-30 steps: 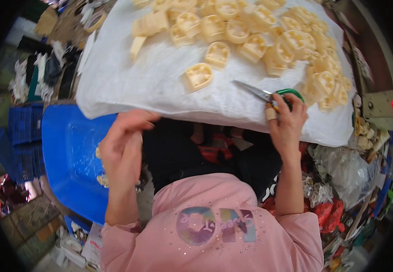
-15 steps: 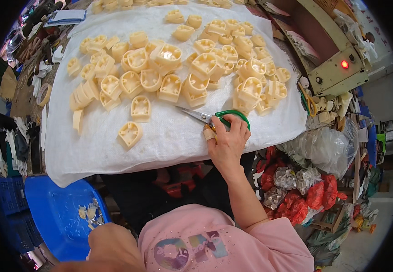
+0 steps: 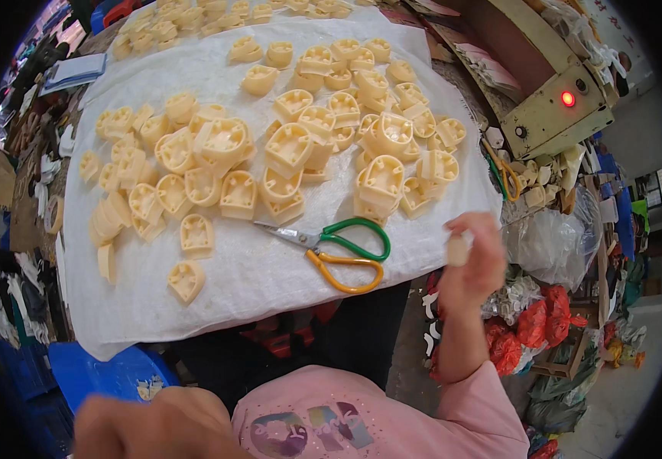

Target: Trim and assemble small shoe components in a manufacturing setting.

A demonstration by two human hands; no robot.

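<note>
Scissors [image 3: 336, 252] with one green and one orange handle lie on the white sheet [image 3: 254, 283], near its front edge. Several cream plastic moulded parts [image 3: 285, 149] are spread and stacked over the sheet. My right hand [image 3: 472, 264] is raised just past the sheet's right front corner, apart from the scissors. Its fingers are curled, with a pale wrap on one fingertip, and I see nothing held. My left hand [image 3: 155, 424] is a blurred shape at the bottom edge, above the blue crate [image 3: 102, 375]; its fingers cannot be made out.
A beige machine box [image 3: 556, 107] with a lit red lamp stands at the back right. Red and clear plastic bags [image 3: 533, 321] are piled on the floor to the right. Clutter lines the left side of the table.
My right hand has let go of the scissors, which now lie on the sheet, and has moved right and up. My left hand has dropped toward the bottom edge.
</note>
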